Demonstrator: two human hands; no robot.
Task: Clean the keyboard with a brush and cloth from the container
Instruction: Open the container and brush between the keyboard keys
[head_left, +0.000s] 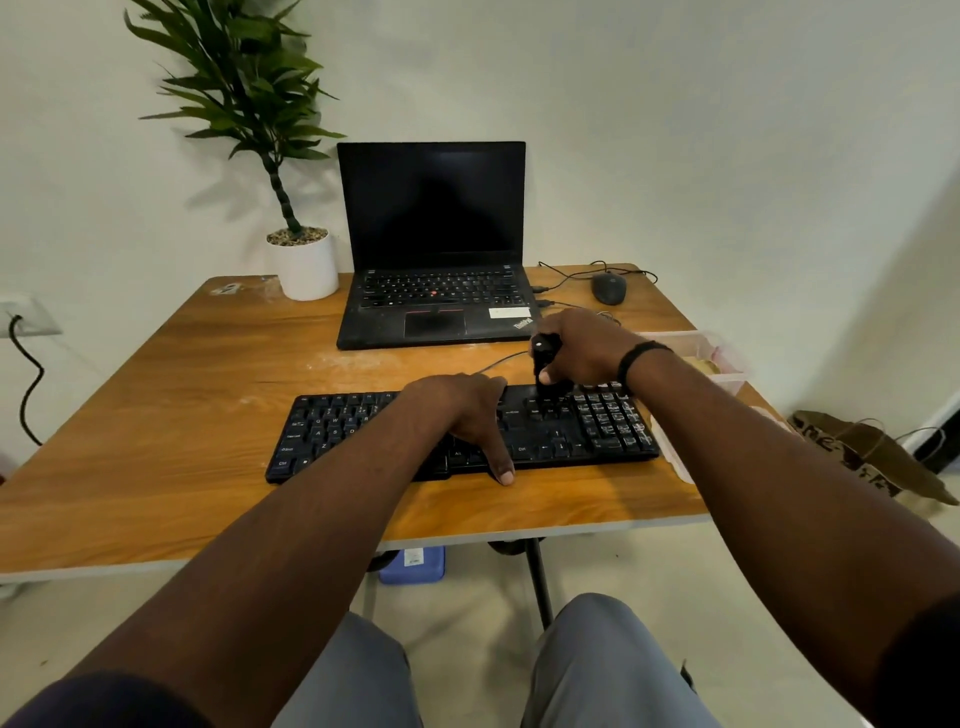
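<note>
A: Black keyboard (363, 431), lower centre of frame, near table (156, 467) edge. Left hand (462, 415) lies on its middle keys, fingers fairly straight, thumb over the front lip, pinning it.

B: Risk there?

A: Should that hand lift, brushing could skid the keyboard toward the edge. Judgement only.

B: Next item.

A: Right hand (582, 348), centre right, fingers curled tight round a black brush (545, 358). Its tip meets keys left of the number pad.

B: Hazard?

A: Hard strokes might lever a keycap off, or sweep dust onto the table instead of clearing it.

B: Container?

A: Clear container (727, 358), right edge, partly hidden behind the wrist. Something pale inside; cloth, probably, cannot confirm. A swinging forearm could knock it.

B: Farthest?

A: Laptop (431, 249), upper centre, open; flicked dust may land on it.
</note>
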